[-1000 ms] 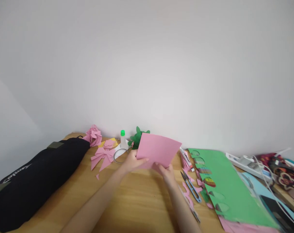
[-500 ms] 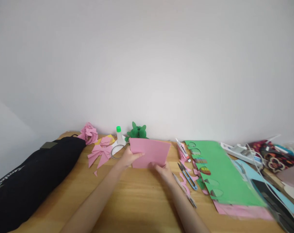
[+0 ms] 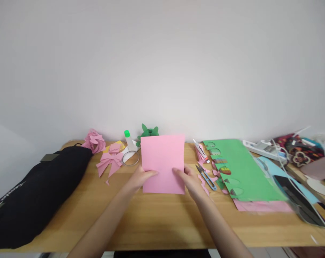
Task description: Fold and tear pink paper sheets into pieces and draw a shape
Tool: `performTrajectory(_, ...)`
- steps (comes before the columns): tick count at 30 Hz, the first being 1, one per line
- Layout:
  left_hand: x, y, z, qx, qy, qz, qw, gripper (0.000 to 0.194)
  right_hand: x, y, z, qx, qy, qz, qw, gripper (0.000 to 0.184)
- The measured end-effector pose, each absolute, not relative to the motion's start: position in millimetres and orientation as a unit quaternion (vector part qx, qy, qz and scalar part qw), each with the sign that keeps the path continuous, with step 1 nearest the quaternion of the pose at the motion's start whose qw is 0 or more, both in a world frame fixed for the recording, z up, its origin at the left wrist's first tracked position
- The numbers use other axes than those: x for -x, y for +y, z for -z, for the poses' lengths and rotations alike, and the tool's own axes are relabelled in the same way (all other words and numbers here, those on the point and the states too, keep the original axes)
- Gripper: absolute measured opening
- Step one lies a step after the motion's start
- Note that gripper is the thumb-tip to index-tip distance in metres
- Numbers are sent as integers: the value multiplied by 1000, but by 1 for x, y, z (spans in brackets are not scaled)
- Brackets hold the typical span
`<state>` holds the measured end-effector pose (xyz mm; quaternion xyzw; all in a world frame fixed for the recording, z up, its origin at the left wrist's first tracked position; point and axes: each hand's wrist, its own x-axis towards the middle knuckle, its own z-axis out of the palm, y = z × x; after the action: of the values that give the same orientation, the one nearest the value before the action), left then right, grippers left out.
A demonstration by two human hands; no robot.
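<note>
A flat pink sheet of paper (image 3: 163, 154) is held up in front of me over the wooden table, its face towards me. My left hand (image 3: 142, 177) pinches its left edge, thumb lying on the front and fingers hidden behind. On the opposite edge my right hand (image 3: 188, 176) grips the paper the same way. Behind the sheet's top edge shows part of a green paper figure (image 3: 149, 131). Blue-handled thread snips (image 3: 207, 177) lie just right of my right hand, among pink paper scraps (image 3: 202, 184). A pink paper bow (image 3: 110, 161) lies left of my left hand.
A glue stick (image 3: 129, 139), a ring (image 3: 130, 158) and a pink paper flower (image 3: 94, 141) are at the back left. A black bag (image 3: 41, 197) covers the left side. To the right are a glue tube (image 3: 201, 151), green sheet (image 3: 248, 172) and power strip (image 3: 261, 148).
The pink sheet now shows taller and more squarely to me. My right hand has gone from its bottom edge up to its right side. The view has tilted down, showing the table's front edge.
</note>
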<state>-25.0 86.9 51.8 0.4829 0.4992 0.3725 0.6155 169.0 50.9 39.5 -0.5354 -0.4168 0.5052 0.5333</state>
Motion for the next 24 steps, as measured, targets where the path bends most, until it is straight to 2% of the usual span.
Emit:
performTrajectory(7, 24, 71, -49, -452, 477, -340, 673, 51, -176, 45, -56, 531, -407, -468, 577, 39)
performTrajectory(13, 39, 68, -36, -452, 509, -329, 655, 45, -186, 44, -33, 593, -332, -514, 523, 45)
performTrajectory(24, 53, 75, -19, -441, 589, -281, 617, 25, -183, 45, -7, 635, -367, -494, 467, 32)
